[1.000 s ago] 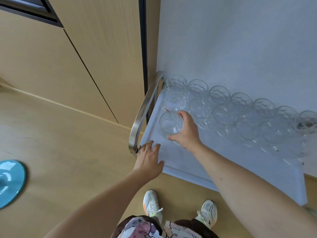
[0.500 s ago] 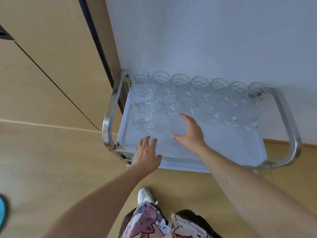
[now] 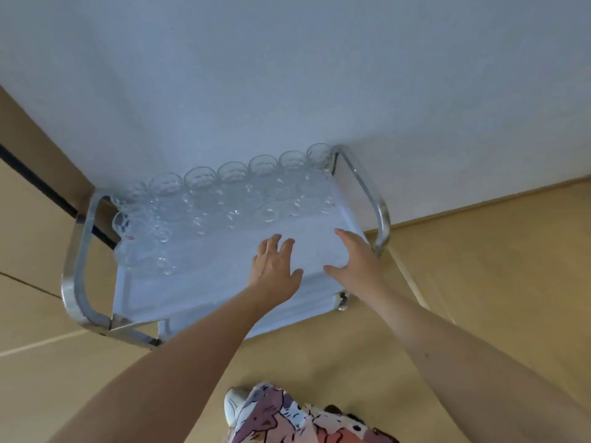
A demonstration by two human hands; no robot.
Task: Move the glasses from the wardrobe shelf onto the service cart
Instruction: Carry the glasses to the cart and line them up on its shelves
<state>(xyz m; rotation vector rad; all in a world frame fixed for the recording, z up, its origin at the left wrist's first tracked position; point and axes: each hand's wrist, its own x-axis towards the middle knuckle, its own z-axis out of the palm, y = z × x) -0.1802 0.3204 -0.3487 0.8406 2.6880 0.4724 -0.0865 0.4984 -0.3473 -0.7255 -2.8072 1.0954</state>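
Glasses (image 3: pixel 224 199) stand in rows on the service cart (image 3: pixel 224 282), filling its far side against the wall and its left end. Near side of cart bare. Left hand (image 3: pixel 275 266) hovers over cart's near-middle, fingers spread, holding nothing. Right hand (image 3: pixel 355 257) at cart's right end, likewise empty and spread. Judged mostly loaded. Wardrobe shelf out of frame; remaining count unknowable. Overlapping glass blurs count.

White wall (image 3: pixel 287 75) behind, tan wood floor (image 3: pixel 495 266), wood wardrobe panels (image 3: pixel 28 199) left
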